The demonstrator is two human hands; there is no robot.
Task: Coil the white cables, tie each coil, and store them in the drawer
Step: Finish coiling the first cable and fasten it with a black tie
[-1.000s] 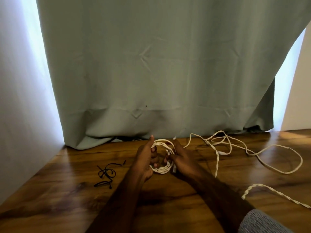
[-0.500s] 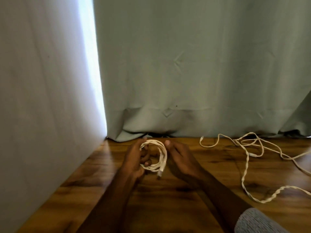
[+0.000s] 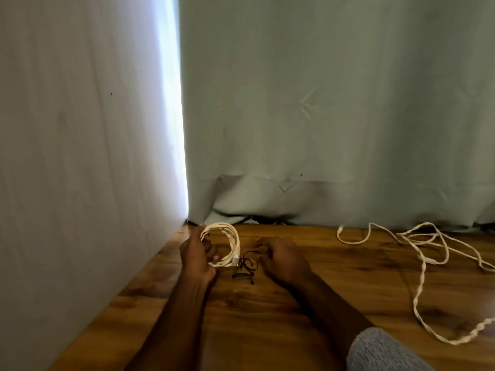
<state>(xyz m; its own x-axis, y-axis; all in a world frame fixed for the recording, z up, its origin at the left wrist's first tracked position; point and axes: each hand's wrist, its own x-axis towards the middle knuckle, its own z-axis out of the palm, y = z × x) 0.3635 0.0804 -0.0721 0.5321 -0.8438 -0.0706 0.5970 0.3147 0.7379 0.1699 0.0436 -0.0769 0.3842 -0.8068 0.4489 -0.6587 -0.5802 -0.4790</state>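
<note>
My left hand grips a small coil of white cable just above the wooden surface, its plug end hanging at the coil's lower right. My right hand hovers a little to the right of the coil, fingers curled over thin black ties lying on the wood; whether it pinches them is hidden. A second white cable, partly twisted, lies loose and uncoiled across the right side. No drawer is in view.
A pale wall closes the left side. A green curtain hangs behind, reaching the wood. A grey sleeve shows at the bottom right.
My right hand has let go of the coil and moved right and down to the black ties. The left hand alone holds the coil. The view has swung left.
</note>
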